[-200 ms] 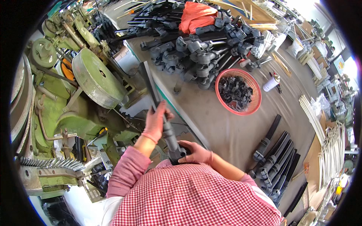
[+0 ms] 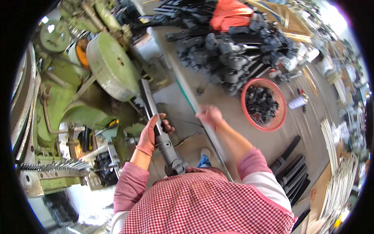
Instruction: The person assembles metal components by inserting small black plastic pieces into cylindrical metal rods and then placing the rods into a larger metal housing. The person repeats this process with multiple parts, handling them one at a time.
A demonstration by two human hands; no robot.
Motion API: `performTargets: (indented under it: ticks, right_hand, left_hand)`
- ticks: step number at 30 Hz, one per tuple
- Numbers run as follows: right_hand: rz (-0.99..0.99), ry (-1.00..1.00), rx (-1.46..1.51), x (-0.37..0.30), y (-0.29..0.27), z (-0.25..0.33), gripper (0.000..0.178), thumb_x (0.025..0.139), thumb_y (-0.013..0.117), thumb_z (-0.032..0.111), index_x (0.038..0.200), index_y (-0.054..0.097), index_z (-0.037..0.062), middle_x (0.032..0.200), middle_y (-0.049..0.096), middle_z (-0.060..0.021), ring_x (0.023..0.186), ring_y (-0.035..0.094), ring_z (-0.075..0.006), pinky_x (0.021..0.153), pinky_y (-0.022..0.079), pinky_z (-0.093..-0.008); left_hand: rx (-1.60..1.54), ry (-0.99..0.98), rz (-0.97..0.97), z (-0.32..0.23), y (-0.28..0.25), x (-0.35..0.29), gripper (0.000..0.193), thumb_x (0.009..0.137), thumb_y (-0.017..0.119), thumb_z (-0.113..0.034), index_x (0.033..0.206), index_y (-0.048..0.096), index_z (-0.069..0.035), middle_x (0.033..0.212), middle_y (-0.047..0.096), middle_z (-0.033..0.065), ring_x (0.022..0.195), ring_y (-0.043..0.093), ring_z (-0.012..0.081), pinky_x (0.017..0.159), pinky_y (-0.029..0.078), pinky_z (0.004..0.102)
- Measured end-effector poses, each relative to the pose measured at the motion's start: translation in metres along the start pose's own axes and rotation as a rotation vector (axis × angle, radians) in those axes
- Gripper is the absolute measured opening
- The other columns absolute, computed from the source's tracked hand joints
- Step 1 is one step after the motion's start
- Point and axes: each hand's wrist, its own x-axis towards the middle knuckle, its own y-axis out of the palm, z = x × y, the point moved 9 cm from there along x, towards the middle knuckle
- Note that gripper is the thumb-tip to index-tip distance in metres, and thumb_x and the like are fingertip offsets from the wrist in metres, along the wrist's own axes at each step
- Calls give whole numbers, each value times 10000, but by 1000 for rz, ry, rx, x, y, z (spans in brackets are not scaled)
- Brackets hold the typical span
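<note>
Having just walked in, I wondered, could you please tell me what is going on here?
The person's left hand grips a tube, between a green machine and the table. The right hand, blurred, is off the tube near the table's edge; whether it holds anything is unclear. On the table are a basket of small dark parts and a pile of larger ones.

Left hand grips grey tube well left of red basket. Right hand, blurred, is nearer basket, contact unclear. Can sits just right of basket, orange sheet beyond, green machine far left.
</note>
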Motion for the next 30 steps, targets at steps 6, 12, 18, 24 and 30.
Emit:
performTargets:
  ticks: [6, 12, 18, 24, 30]
  right_hand:
    - [-143, 100, -451, 136, -17, -4, 506, 904, 534, 526, 1182, 618, 111, 1120, 679, -178, 1076, 629, -333, 906, 514, -446]
    - [-343, -73, -467, 116, -3, -25, 302, 942, 556, 355, 1080, 655, 105, 1039, 683, -178, 1016, 641, -356, 877, 518, -468]
    - [41, 17, 277, 32, 26, -29, 360, 954, 627, 297, 1201, 626, 34, 915, 679, -116, 763, 673, -271, 723, 536, -367]
    - [597, -27, 902, -125, 17, 107, 333, 993, 614, 191, 1241, 595, -30, 888, 621, -41, 758, 611, -127, 710, 512, -270]
    - [558, -109, 1068, -173, 10, 193, 290, 939, 670, 136, 1172, 619, -31, 911, 628, -45, 754, 617, -121, 704, 522, -269]
  left_hand:
    - [6, 81, 28, 0, -37, -25, 592, 961, 564, -542, 1264, 526, -35, 866, 593, 46, 784, 616, 184, 874, 563, 422]
    - [-9, 194, -144, -25, -62, -56, 515, 955, 591, -532, 1112, 557, -43, 850, 625, 80, 754, 646, 224, 775, 566, 405]
    - [205, 165, -234, -23, -60, -71, 295, 884, 758, -199, 1049, 562, -52, 870, 666, 97, 740, 679, 215, 694, 579, 365]
    - [156, 130, 10, -12, -23, -56, 209, 877, 700, -52, 1044, 585, -5, 917, 691, 131, 843, 699, 263, 785, 597, 410]
    - [208, 158, 91, -20, -5, -74, 156, 860, 686, -15, 931, 549, -36, 826, 619, 84, 766, 642, 223, 782, 586, 424]
